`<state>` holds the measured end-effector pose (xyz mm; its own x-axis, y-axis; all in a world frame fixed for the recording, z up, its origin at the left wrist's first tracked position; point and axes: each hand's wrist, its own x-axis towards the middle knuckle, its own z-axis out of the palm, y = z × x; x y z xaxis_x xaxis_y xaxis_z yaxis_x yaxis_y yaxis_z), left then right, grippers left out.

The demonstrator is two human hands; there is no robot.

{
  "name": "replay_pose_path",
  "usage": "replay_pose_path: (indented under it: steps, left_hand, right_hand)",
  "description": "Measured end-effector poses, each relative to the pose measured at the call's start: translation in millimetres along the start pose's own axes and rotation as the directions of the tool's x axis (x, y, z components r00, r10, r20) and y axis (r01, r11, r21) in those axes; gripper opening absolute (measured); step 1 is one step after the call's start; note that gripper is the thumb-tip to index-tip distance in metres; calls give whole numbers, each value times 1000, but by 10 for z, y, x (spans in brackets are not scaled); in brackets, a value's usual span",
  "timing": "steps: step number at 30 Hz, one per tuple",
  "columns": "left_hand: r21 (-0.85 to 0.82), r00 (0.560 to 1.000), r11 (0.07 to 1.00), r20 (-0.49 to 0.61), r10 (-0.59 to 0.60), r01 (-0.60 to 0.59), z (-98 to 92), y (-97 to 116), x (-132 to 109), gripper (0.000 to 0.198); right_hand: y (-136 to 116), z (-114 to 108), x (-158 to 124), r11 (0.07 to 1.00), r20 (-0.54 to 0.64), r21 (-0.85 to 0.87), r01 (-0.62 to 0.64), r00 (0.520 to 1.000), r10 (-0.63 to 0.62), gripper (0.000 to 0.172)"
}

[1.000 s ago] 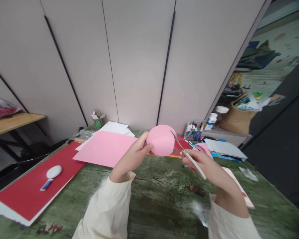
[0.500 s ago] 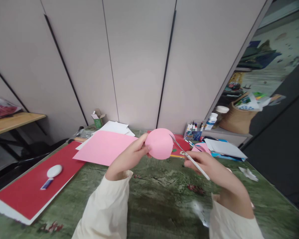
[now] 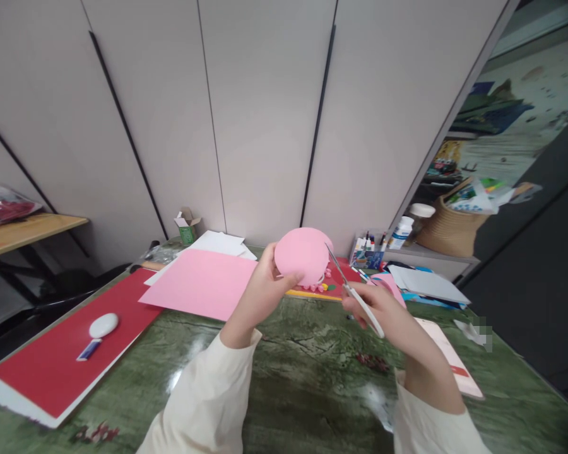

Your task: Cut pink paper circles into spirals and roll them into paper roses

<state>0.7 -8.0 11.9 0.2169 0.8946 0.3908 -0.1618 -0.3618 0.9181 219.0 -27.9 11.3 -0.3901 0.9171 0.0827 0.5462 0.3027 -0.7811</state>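
while, in the head view, the left hand (image 3: 265, 282) pinches a pink paper disc (image 3: 301, 253) above the desk (image 3: 307, 359), the right hand (image 3: 377, 305) holds scissors (image 3: 358, 299) across the disc's right edge. if the paper flexes or the grip slips, a snip could stray. the green desk carries a red sheet (image 3: 71, 359) and a pink sheet (image 3: 196, 284); pale cabinet doors (image 3: 260, 126) rise behind.

Figure: Head-worn camera, facing forward and down.
Set near, above and behind the left hand (image 3: 266, 291) and right hand (image 3: 377, 306), toward grey panels (image 3: 262, 126) beyond.
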Motion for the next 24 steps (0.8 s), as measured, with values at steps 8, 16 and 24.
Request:
replay_pose_path:
  steps: [8,16,24]
  left_hand:
    - [159,999,987,24,-41,36,12,89,-50,40]
    - [186,998,982,45,-48,38,-3,111,-64,40]
    - [178,997,984,70,-25,13,-29,100,-69,37]
  right_hand:
    - [7,6,-19,999,6,-32,25,1000,-24,33]
    - [-20,8,-28,997,-2,-56,50,999,-50,34]
    - [-17,-13,-32,996,-2,-75,37,999,-37,34]
